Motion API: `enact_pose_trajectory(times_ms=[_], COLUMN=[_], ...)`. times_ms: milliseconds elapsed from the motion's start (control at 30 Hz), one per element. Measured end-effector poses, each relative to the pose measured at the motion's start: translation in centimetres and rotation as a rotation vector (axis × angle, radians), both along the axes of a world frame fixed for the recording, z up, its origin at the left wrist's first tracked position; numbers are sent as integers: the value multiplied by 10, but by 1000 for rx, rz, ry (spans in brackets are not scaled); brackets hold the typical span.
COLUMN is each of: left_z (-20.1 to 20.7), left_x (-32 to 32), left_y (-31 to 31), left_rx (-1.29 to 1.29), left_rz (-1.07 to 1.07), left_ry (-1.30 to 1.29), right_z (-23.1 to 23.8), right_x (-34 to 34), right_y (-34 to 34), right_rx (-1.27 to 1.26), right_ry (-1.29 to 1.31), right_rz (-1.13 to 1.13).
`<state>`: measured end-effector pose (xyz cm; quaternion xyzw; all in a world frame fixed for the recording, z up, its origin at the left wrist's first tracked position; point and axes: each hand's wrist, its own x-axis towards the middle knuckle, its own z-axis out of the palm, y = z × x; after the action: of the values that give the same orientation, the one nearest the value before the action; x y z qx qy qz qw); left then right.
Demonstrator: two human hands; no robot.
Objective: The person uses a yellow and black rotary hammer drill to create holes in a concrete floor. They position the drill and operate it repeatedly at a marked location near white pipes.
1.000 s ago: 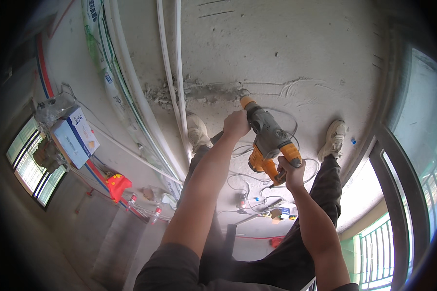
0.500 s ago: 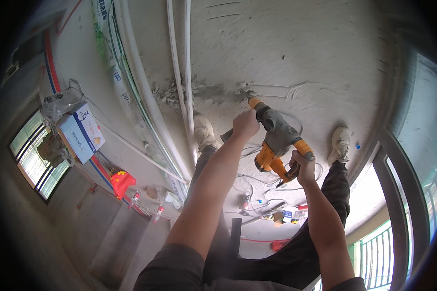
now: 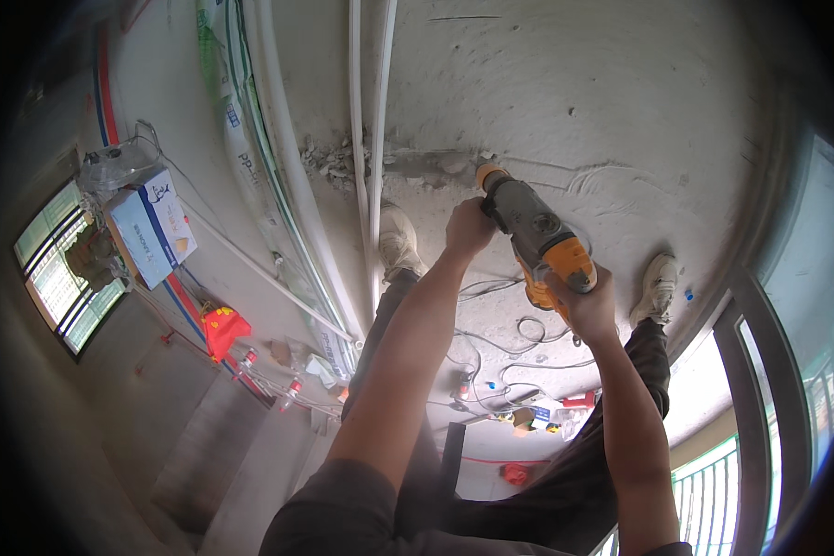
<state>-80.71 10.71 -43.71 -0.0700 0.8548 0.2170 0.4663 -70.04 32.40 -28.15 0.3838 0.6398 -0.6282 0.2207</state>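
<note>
I hold an orange and grey rotary hammer (image 3: 531, 215) with both hands above the grey concrete floor. My left hand (image 3: 470, 228) is closed round its side handle near the front collar. At the rear, my right hand (image 3: 591, 301) wraps the main grip, partly hidden behind the tool's orange end. The tool's front points at the right end of a rough chipped groove (image 3: 426, 169); the bit's tip is hard to make out. Broken concrete rubble (image 3: 329, 167) lies at the groove's left end, partly under two thin white pipes (image 3: 369, 139).
My shoes (image 3: 660, 285) stand either side of the tool. A dark cable (image 3: 519, 341) loops behind it. Long wrapped pipes (image 3: 250, 167) lie to the left, beyond them a blue and white box (image 3: 148, 232) and a red bag (image 3: 224, 332). A grey frame (image 3: 760, 371) borders the right.
The rotary hammer's rear has risen and turned toward me, so its orange end faces up. My right hand has shifted with it. The view has moved slightly.
</note>
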Motion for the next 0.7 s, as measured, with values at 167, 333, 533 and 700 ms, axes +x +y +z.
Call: enact_pose_trajectory(times_ms=[167,333,533,700], left_z=[3,0,-11,-2], left_x=[-6,-18,-31,-26], left_y=[14,41,44,35], left_rx=[17,11,-20,-40], left_rz=[115,162,157,81], left_ry=[-13,-2,-39,-10], right_z=[6,-26,-56,-58], right_x=[-47,-72,-89,-54], right_y=[33,78,98,82], right_rx=[-39,-43,-133,-146], right_ry=[-94,-138,-147,-179], right_rz=[80,45,7,-93])
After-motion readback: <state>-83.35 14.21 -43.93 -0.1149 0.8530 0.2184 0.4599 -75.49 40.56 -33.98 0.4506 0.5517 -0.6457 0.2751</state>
